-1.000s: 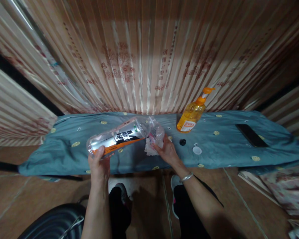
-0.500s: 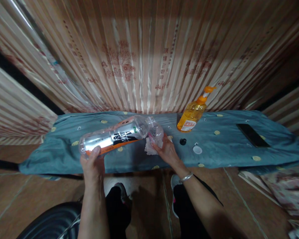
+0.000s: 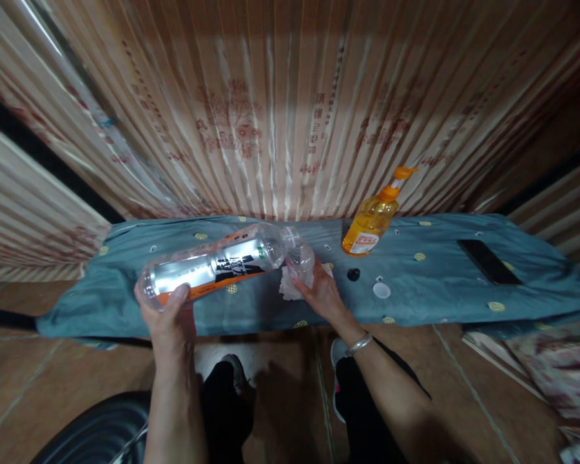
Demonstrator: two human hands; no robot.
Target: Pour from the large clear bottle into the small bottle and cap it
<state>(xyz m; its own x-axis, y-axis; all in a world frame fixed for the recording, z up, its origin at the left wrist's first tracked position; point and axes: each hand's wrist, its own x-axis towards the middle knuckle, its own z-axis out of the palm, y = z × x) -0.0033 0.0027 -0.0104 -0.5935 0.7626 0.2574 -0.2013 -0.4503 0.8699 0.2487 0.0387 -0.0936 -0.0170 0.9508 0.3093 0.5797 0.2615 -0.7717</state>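
Partly silver, partly orange clear bottle (image 3: pixel 215 264)

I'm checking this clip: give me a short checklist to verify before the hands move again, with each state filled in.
1. Left hand gripping the large labelled bottle near its base: ok.
2. Right hand holding the small clear bottle: ok.
3. Necks sealed mouth to mouth: cannot tell; they meet, but the join is too small and blurred.
4. Liquid level in the large bottle: cannot tell; its label and glare hide much of it.
5. Pump bottle upright and apart from both hands: ok.
6. Phone away from the bottles: ok, it lies toward the cloth's right end.
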